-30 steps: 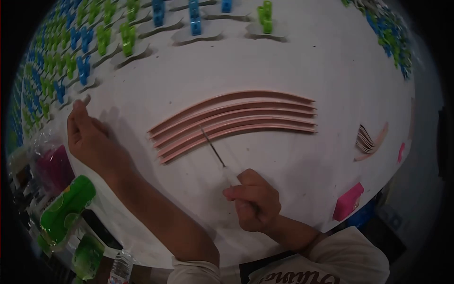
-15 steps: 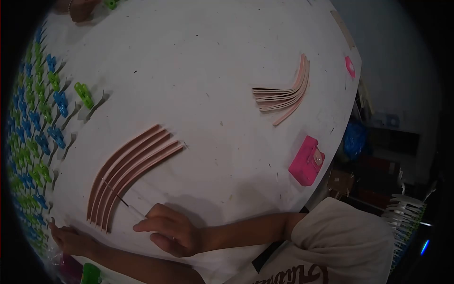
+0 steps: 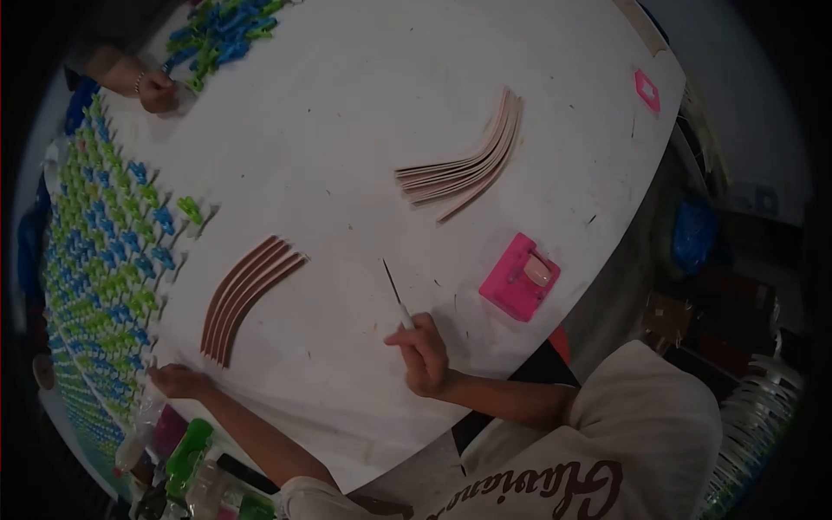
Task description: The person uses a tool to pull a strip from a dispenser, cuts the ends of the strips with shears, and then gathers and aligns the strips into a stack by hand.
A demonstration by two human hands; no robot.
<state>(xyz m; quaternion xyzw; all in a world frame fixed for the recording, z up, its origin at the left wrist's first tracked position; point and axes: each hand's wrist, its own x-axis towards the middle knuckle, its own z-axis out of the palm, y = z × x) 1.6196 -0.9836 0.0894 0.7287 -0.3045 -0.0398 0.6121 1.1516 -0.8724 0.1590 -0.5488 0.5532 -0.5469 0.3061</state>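
My right hand is closed around the pale handle of a thin tool, whose slender dark shaft points up over the white table. Left of it lies a group of several curved pinkish-brown strips, side by side. My left hand rests below these strips, at the edge of the rows of blue and green clips. Its fingers are curled together; what they hold, if anything, is too small to make out. A pink block with a pale piece in its recess sits to the right of my right hand.
A second bunch of curved pale strips lies farther up the table. Another person's hand is at the upper left, near a heap of clips. A small pink frame lies near the right edge. Green containers stand at the lower left.
My right hand has moved right, taking the thin tool away from the strips. My left hand's fingers are more curled. The view has shifted, showing more clips and the other person's hand.
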